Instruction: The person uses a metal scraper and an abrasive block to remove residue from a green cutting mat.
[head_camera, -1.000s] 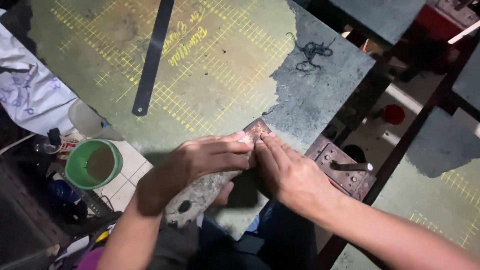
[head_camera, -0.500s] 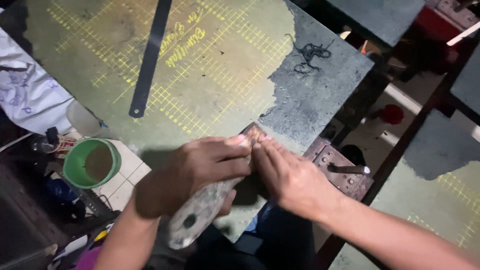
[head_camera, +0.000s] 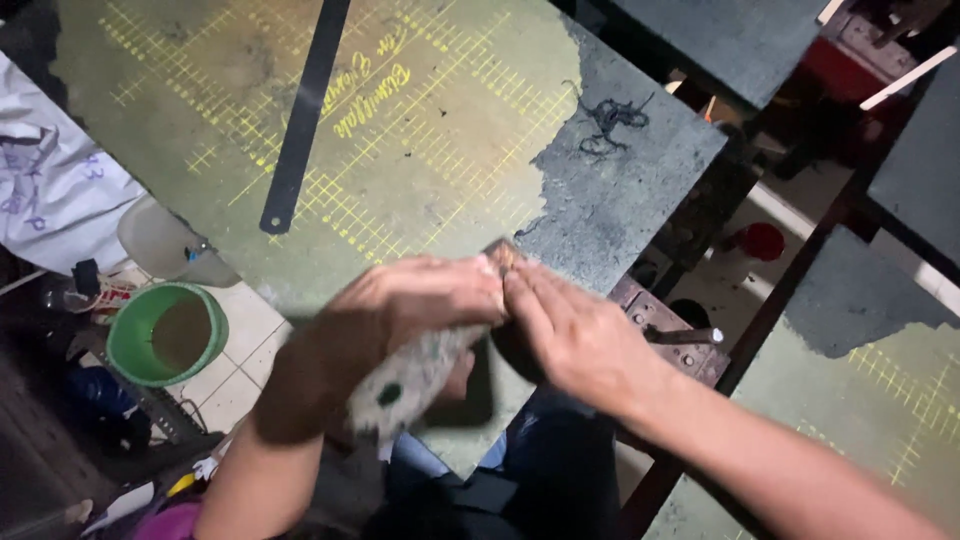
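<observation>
Hidden parts: the small brownish piece (head_camera: 503, 256) pinched between both hands shows only its tip; fingers cover the rest, and its kind cannot be determined.
Blur: the left hand (head_camera: 420, 300) and the grey mottled tool (head_camera: 415, 375) under it are motion-blurred; the tool's far end merges with the forearm.
Landmark: the green cutting mat (head_camera: 400, 130) with yellow grid lines, its right part worn to dark grey.
Left hand: fingers curled, closed around the grey mottled tool and meeting the brownish piece at the mat's near edge.
Right hand (head_camera: 575, 335): fingertips narrow, pressed onto the brownish piece from the right; the palm's underside is hidden.
Workpiece position: at the near edge of the mat, between the two thumbs.
Steel ruler (head_camera: 300, 120): dark strip lying on the mat's left part, upper end cut off by the frame.
Thread tangle (head_camera: 610, 122): black, on the worn part of the mat.
Green bucket (head_camera: 165, 335): on the floor left of the mat; inside looks dark, contents not discernible.
Metal plate (head_camera: 665, 335): rusty, right of the mat's near corner, partly behind the right hand.
</observation>
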